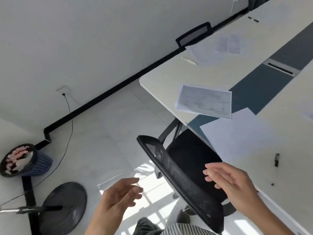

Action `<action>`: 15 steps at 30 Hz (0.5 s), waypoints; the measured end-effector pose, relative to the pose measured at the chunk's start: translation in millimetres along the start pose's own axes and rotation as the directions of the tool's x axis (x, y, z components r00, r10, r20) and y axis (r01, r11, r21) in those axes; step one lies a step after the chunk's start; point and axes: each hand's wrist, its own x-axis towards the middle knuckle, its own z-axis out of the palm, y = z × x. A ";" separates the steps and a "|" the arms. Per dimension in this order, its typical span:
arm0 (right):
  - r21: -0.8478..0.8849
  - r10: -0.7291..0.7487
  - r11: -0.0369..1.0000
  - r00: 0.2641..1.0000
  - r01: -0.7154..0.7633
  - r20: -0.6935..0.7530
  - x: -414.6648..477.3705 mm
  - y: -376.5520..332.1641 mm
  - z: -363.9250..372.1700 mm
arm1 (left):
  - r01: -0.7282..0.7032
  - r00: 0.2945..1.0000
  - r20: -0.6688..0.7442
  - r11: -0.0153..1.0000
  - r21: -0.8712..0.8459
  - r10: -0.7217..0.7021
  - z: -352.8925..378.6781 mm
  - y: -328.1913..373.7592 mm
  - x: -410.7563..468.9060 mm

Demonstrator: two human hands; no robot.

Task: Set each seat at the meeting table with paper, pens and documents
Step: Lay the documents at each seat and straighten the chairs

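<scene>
The cream and blue meeting table (162,82) runs from the right toward the far corner. A printed document (205,101) lies near its end. A blank white sheet (240,134) lies nearer me, at the seat of the black mesh chair (179,173). Farther along are more papers (227,44) and a pale pen (188,61). My left hand (120,195) hovers over the floor with relaxed fingers, holding nothing. My right hand (228,180) hovers above the chair back, fingers loosely spread and empty.
A second black chair (194,33) is tucked in at the far side. A blue waste basket (25,160) sits at the left by the wall. A round dark stand base (64,206) lies on the tiled floor, with a cable running to a wall socket (63,89).
</scene>
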 end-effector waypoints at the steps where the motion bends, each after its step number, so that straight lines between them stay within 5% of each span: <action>1: 0.012 0.010 1.000 0.999 -0.010 -0.042 5.0 -0.8 -2.7 | 0.006 0.999 0.033 1.000 0.017 -0.006 0.2 5.8 14.0; 9: 0.116 0.237 0.971 0.917 -0.210 -0.321 53.8 6.4 11.1 | -0.067 0.937 0.350 0.989 0.132 0.017 6.8 64.1 156.8; 15: 0.209 0.354 0.935 0.774 -0.286 -0.525 118.0 -17.3 55.5 | -0.114 0.792 0.605 0.953 0.281 -0.084 10.2 104.6 287.7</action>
